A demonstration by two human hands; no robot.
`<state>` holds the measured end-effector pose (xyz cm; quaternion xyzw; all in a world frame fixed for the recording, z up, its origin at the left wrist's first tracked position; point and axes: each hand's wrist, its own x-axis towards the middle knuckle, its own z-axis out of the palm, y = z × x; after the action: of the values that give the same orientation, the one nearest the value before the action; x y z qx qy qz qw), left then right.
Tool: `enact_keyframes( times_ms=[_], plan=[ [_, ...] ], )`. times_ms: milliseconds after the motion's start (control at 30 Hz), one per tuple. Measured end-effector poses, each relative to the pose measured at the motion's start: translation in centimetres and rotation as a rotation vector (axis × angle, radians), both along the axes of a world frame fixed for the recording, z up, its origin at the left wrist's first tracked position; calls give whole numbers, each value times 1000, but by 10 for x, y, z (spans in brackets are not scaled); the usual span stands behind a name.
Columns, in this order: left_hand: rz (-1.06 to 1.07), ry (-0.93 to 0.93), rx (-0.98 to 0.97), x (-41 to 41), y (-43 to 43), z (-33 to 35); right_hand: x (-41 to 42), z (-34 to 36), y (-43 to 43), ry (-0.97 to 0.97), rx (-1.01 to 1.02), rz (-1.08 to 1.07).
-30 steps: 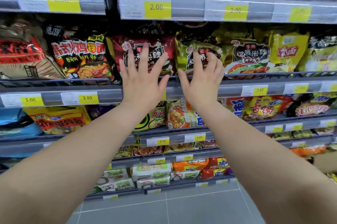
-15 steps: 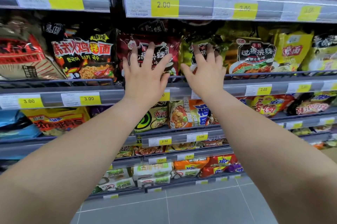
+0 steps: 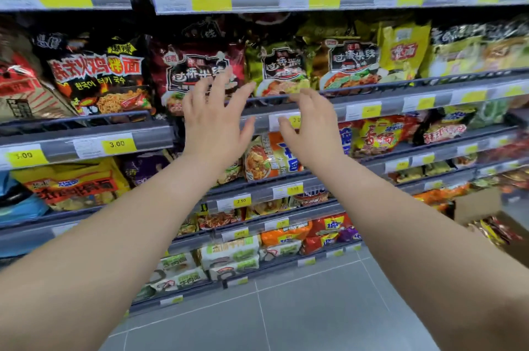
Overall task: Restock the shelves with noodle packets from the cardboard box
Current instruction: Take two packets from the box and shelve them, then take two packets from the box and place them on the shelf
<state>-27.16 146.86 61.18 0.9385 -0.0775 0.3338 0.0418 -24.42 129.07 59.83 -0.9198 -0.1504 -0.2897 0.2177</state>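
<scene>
A dark red noodle packet (image 3: 197, 70) and a green noodle packet (image 3: 282, 67) stand side by side behind the rail of the middle shelf (image 3: 372, 93). My left hand (image 3: 213, 119) hovers in front of the red packet with its fingers spread, holding nothing. My right hand (image 3: 310, 124) is in front of the shelf rail below the green packet, fingers slightly curled and empty. The cardboard box (image 3: 492, 216) with packets inside shows at the right edge, low down.
Shelves full of noodle packets run above, below and to both sides, with yellow price tags (image 3: 118, 144) on their fronts. A black and orange packet (image 3: 100, 76) stands left of the red one. Grey floor tiles (image 3: 286, 316) lie below.
Both hands have pulled back and down from the red and green packets, which they were touching. The view has shifted right, bringing the cardboard box into sight.
</scene>
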Motion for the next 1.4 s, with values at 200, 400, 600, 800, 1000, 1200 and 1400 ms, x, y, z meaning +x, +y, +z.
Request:
enact_keyframes(
  times_ms=[200, 400, 600, 800, 1000, 1200, 1400],
  plan=[
    [-246, 190, -141, -49, -123, -21, -87, -30, -127, 124, 13, -102],
    [-472, 391, -264, -106, -274, -55, -192, -51, -272, 323, 114, -281],
    [-726, 597, -250, -160, -434, -92, -288, -78, -410, 451, 182, -598],
    [-864, 695, -199, -162, -551, -105, -320, -91, -510, 458, 230, -752],
    [-961, 739, -181, -115, -677, -121, -292, -110, -620, 524, 266, -850],
    [-1005, 805, -155, -61, -810, -115, -250, -100, -740, 581, 302, -933],
    [-1051, 854, -96, -39, -931, -114, -240, -103, -852, 627, 389, -1000]
  ],
)
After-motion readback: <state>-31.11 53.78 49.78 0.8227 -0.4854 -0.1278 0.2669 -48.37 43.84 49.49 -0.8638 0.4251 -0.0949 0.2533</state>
